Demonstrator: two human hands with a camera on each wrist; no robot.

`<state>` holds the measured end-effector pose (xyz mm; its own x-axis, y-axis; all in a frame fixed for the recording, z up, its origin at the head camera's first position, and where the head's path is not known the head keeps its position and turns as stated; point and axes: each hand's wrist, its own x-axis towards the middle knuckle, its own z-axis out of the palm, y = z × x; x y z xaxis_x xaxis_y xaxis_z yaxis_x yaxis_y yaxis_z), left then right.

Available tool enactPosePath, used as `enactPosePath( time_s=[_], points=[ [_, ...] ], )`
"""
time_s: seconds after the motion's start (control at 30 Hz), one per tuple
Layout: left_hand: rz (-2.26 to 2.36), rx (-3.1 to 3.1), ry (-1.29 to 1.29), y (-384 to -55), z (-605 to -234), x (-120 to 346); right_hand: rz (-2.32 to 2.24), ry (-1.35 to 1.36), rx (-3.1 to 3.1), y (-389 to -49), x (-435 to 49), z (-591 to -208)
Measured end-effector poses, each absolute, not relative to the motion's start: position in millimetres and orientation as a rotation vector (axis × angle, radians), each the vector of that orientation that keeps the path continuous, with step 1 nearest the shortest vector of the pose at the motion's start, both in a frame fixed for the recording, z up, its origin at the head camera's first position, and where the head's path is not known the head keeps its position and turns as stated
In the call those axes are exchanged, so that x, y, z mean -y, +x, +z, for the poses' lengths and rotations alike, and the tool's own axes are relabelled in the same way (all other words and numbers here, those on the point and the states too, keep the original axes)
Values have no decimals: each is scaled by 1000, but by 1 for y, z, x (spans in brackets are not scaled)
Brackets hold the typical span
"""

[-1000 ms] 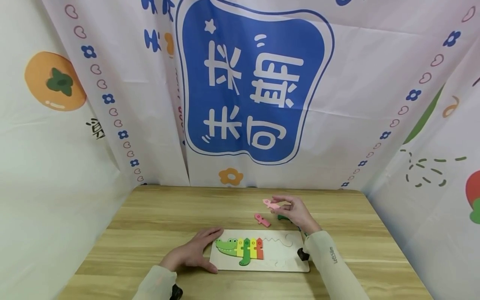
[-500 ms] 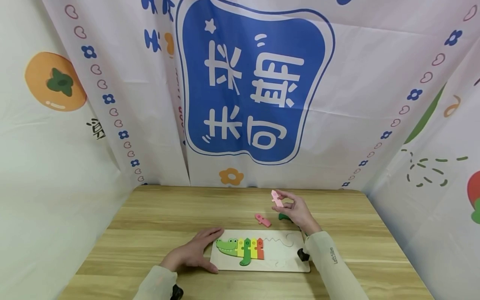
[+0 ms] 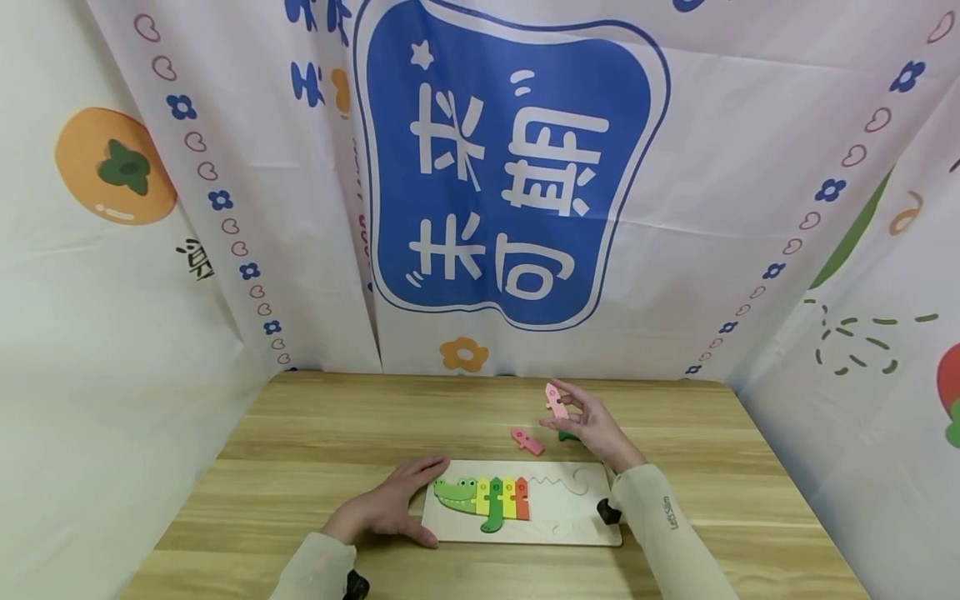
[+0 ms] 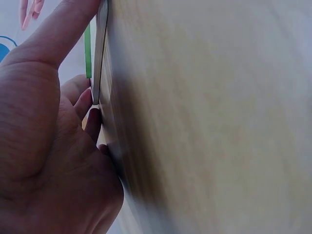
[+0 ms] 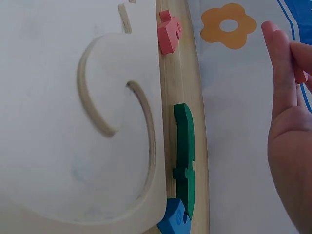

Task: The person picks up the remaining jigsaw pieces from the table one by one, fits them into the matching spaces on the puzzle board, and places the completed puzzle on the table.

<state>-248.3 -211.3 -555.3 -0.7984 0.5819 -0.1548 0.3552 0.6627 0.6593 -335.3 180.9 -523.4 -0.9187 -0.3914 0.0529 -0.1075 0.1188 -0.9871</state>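
Observation:
A wooden puzzle board (image 3: 573, 521) lies on the table, its left part filled with a green crocodile head (image 3: 453, 496) and several yellow, green and red pieces. At the board's left end, my left hand (image 3: 390, 504) is spread, thumb by the near corner and fingertips by the far corner, touching the edge. Beyond the board, my right hand (image 3: 598, 429) pinches a light pink puzzle piece (image 3: 555, 402) upright above the table, pointed end up. In the right wrist view, most of that piece is hidden behind the fingers.
A darker pink piece (image 3: 527, 442) lies just beyond the board. Under the right hand is a green piece (image 5: 184, 156), with a blue piece (image 5: 174, 218) beside it near the board's edge. A printed cloth (image 3: 465, 354) hangs behind the wooden table (image 3: 337, 425).
My right hand has lifted the light pink piece a little and turned it from lying slanted to nearly upright. The left hand and board have stayed in place.

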Motion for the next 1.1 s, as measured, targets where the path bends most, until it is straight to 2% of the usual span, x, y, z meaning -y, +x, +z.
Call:
enactPosePath(
  time_s=[1.1],
  points=[
    [890, -2530, 738, -248, -556, 211, -1923, -481, -2341, -332, -183, -524]
  ],
)
